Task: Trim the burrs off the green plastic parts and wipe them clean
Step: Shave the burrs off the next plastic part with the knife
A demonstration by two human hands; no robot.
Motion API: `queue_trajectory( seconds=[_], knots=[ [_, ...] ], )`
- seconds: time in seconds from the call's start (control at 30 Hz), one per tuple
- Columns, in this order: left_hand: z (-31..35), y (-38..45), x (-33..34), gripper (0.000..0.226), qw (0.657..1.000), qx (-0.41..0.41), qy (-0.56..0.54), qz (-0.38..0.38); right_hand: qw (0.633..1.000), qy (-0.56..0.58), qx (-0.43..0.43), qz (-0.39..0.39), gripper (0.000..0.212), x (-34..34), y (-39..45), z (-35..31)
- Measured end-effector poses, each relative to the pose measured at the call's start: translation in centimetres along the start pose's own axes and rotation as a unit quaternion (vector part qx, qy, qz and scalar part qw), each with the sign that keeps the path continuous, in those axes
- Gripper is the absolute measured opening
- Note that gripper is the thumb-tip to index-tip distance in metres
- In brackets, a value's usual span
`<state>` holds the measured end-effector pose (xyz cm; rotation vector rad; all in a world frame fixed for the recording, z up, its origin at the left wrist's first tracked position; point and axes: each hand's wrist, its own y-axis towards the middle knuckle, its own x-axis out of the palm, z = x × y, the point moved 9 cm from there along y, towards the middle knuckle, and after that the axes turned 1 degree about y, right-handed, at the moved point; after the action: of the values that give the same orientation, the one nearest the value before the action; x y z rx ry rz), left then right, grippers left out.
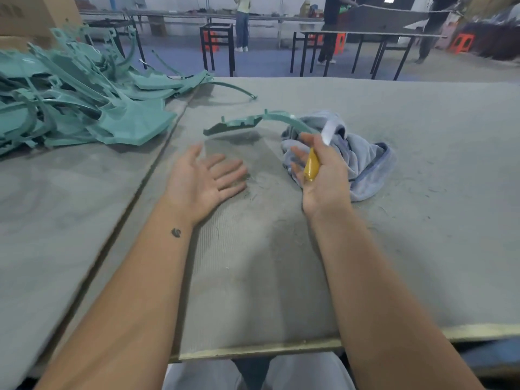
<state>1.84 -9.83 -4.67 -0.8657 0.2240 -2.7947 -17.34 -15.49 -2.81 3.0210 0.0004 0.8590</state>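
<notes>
Head view: our left hand [206, 178] lies palm up on the table [422, 249], fingers straight and apart, holding nothing. Our right hand [318, 175] curls round a yellow knife [311, 164] while the green part [253, 122] seems to stick out from its fingers, one end on the cloth [365, 164]. The pile [70, 102] sits at the far left edge. With one hand gripping both, we judge the part may slip or the blade nick a finger.

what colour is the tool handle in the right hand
Yellow handle, seen in the head view.
</notes>
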Motion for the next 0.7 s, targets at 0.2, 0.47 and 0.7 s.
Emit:
queue_trajectory(
  seconds=[0.2, 0.47, 0.7],
  knots=[
    [0.5, -0.5, 1.2, 0.027, 0.954, 0.105, 0.274, 0.057, 0.947, -0.26, -0.132, -0.134, 0.023, 4.3, -2.5, -0.2],
    [1.6, -0.3, 0.5, 0.043, 0.905, 0.156, 0.387, 0.087, 0.947, -0.229, -0.005, -0.223, 0.026, 5.9, -3.0, 2.7],
    [3.9, -1.6, 0.1, 0.024, 0.77, 0.263, 0.554, 0.177, 0.956, -0.267, 0.012, -0.125, 0.047, 3.7, -1.2, 2.4]
  ],
)
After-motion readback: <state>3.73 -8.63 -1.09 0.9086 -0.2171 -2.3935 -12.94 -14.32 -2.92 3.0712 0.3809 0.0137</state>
